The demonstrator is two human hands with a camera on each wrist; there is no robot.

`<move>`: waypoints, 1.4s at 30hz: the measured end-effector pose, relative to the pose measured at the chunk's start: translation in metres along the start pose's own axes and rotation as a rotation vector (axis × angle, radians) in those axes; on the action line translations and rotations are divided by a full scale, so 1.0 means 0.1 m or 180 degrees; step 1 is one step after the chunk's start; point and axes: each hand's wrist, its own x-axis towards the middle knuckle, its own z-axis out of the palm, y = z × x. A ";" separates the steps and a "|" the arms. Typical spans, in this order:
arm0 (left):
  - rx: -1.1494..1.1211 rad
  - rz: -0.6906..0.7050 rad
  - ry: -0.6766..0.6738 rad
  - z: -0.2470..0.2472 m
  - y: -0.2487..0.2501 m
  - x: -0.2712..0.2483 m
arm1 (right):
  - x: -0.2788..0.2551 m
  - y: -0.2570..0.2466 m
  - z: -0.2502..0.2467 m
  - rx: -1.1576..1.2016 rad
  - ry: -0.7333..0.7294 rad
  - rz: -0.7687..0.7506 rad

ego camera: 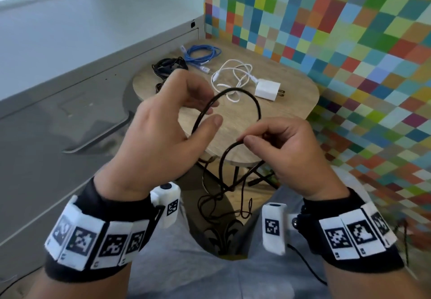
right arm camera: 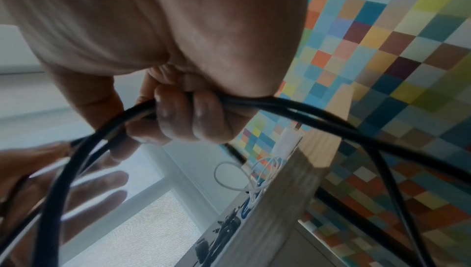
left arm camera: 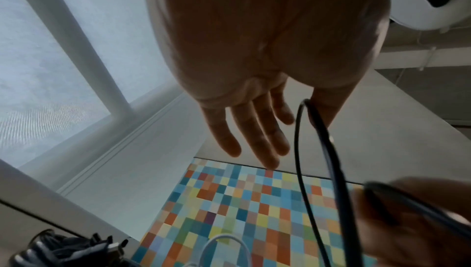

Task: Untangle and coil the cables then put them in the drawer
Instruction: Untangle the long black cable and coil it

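A black cable [ego camera: 233,89] arcs in a loop between my two hands above the near edge of the round wooden table [ego camera: 296,103]. My right hand [ego camera: 245,139] pinches it between thumb and forefinger, and its other fingers [right arm camera: 178,118] curl round two strands of the cable [right arm camera: 331,123]. My left hand [ego camera: 206,111] has straight, spread fingers [left arm camera: 254,136]; the cable [left arm camera: 331,150] runs past its thumb without being gripped. The rest of the cable hangs down in a tangle [ego camera: 221,196] over my lap. The grey drawer front with its handle [ego camera: 93,141] is at the left.
On the table lie a coiled blue cable [ego camera: 201,54], a dark cable bundle [ego camera: 168,65] and a white cable [ego camera: 233,75] attached to a white charger [ego camera: 267,90]. A wall of coloured squares [ego camera: 349,42] stands right behind the table. The grey cabinet runs along the left.
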 end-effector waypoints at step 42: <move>0.0095 -0.0780 -0.1321 0.06 0.02 0.01 | -0.02 -0.12 0.06 0.0248 -0.0276 0.0108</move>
